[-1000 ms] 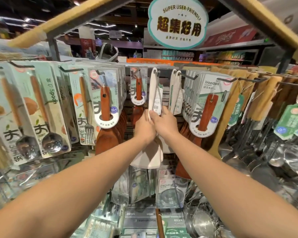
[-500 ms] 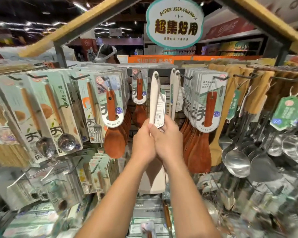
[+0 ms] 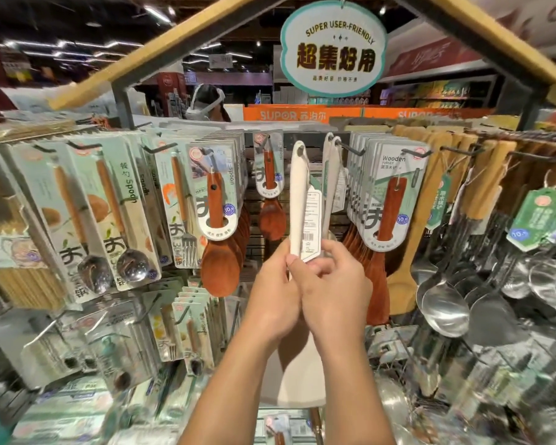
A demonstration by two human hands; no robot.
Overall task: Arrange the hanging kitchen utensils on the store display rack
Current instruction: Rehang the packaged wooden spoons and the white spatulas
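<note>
Your left hand and right hand, pressed together, both grip a smooth cream spatula by its handle; paper tag above your right fingers. Step: re-hanging, probably. Next: thread the handle's hole onto the black wire peg, up and right of hands, w/ two matching spatulas.

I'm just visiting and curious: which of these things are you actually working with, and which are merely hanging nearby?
In the job:
- white spatula, with its paper tag
- left hand and right hand, both gripping its handle

Just hanging nearby:
- brown wooden spoon
- packaged Wooden turner
- steel ladle
- overhead sign
</note>
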